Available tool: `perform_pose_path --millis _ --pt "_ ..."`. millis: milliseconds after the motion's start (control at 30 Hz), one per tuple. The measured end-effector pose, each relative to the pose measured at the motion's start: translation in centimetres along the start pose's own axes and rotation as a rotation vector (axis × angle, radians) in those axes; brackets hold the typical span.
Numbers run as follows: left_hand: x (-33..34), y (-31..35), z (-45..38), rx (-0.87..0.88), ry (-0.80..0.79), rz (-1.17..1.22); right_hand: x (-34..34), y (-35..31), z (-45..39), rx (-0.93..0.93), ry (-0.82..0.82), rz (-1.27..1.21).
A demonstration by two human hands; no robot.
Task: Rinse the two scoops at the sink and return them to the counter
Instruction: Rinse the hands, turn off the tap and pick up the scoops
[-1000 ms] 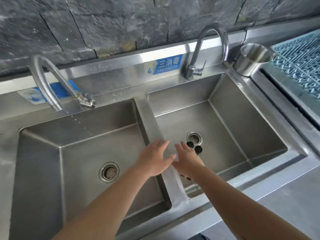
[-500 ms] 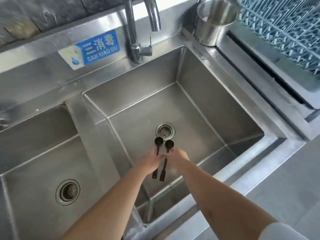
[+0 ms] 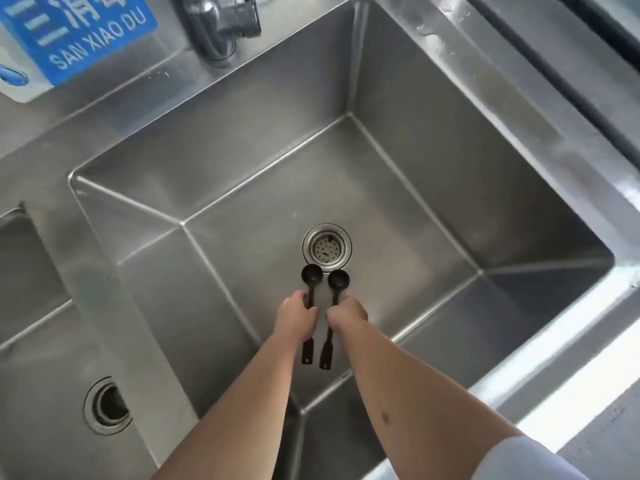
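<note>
Surroundings: steel right basin (image 3: 433, 161) with strainer drain (image 3: 327, 247); faucet base (image 3: 221, 26) and blue "SAN XIAO DU" label (image 3: 74, 32) behind; left basin drain (image 3: 107, 405) beyond the divider. Nothing blocks the hands. Left hand (image 3: 297, 318) pinches left scoop (image 3: 310, 299) mid-handle; right hand (image 3: 348, 315) pinches right scoop (image 3: 332, 317). Both scoops hang side by side, bowls near the strainer. Since 0.5 s ago: grips unchanged, camera closer.

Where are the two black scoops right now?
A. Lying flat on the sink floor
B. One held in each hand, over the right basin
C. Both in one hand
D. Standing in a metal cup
B: the left hand grips one scoop and the right hand grips the other scoop, bowls near the drain.
</note>
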State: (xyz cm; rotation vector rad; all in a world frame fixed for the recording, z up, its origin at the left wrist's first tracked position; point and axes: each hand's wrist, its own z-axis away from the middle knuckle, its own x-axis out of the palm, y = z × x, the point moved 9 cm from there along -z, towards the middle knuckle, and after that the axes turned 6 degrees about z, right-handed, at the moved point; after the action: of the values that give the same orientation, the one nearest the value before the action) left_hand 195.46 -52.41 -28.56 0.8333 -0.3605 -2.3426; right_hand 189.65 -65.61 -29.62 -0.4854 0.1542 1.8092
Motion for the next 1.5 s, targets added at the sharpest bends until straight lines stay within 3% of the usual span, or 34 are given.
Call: perform_pose_path --millis 267,433,900,1133,1300,1500 --pt "1.2 -0.6 -1.3 -0.005 -0.040 0.008 -0.3 -0.3 -1.2 -0.082 0.045 0.028" --pt "0.6 1.3 -0.5 0.005 -0.060 0.181 -1.5 -2.3 1.2 -0.173 0.023 0.080" --pt "3.5 0.2 -2.0 -0.077 -0.032 0.187 -3.8 0.9 1.0 -0.060 0.074 0.037" --pt "3.6 1.3 -2.4 0.005 -0.052 0.134 -3.3 1.1 0.6 -0.035 0.049 -0.106" --pt "-0.3 2.9 -0.3 0.022 -0.014 0.461 -6.0 -1.1 4.0 -0.104 0.140 -0.245" --pt "-8.4 5.5 6.7 0.066 0.101 0.906 -9.6 -6.4 11.2 -0.429 0.118 -0.422"
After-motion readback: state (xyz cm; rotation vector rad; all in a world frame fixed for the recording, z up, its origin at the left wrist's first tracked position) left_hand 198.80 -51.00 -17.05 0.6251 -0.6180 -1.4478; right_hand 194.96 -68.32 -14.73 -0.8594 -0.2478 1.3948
